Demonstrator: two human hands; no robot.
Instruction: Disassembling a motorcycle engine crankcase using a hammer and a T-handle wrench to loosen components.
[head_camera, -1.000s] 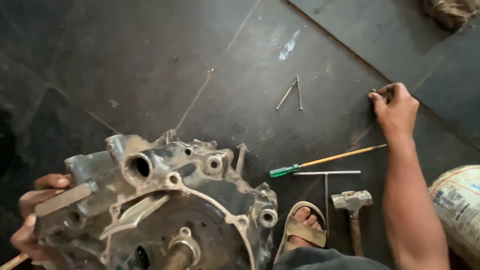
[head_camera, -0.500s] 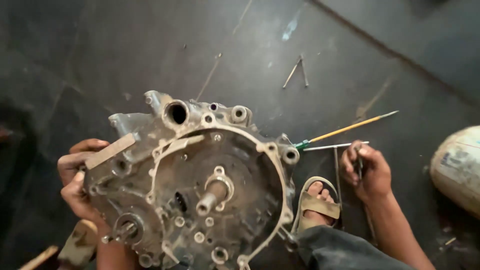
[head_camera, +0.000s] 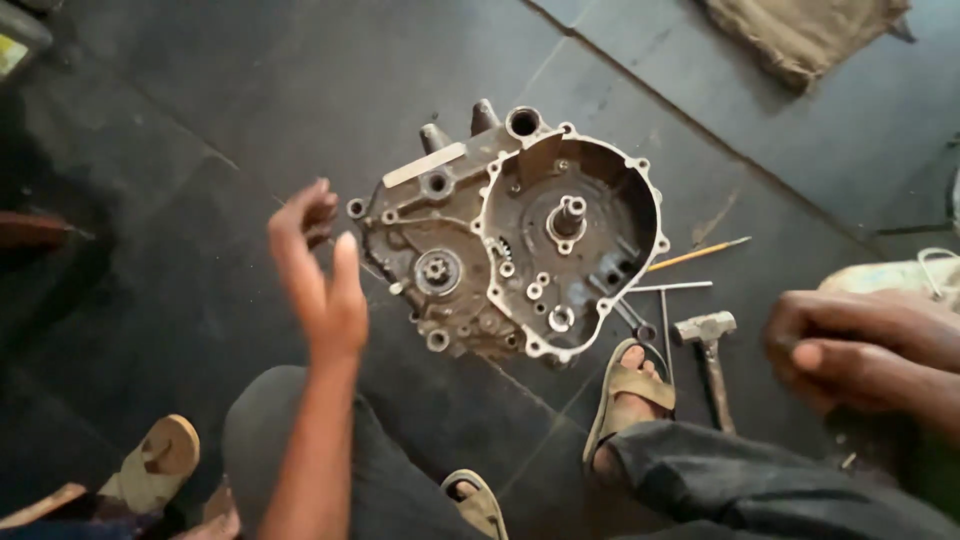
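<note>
Left hand (head_camera: 318, 268) now off engine casing (head_camera: 510, 235); hammer (head_camera: 708, 345) beside.

Single head-worn view, looking steeply down at dark floor (head_camera: 200, 120), close range; engine casing (head_camera: 510, 235) near centre, knees and sandalled feet along bottom edge.

Grimy silver-grey engine casing (head_camera: 510, 235), dark grey floor (head_camera: 180, 130), tan sandal (head_camera: 625, 395)

Left hand: my left hand (head_camera: 318, 275) is raised on an upright forearm, fingers spread and loosely curled, holding nothing.
Right hand: my right hand (head_camera: 862, 350) sits low at the right edge, fingers curled inward, blurred; I cannot tell whether it grips anything.
Spacing: I have them well apart.
</note>
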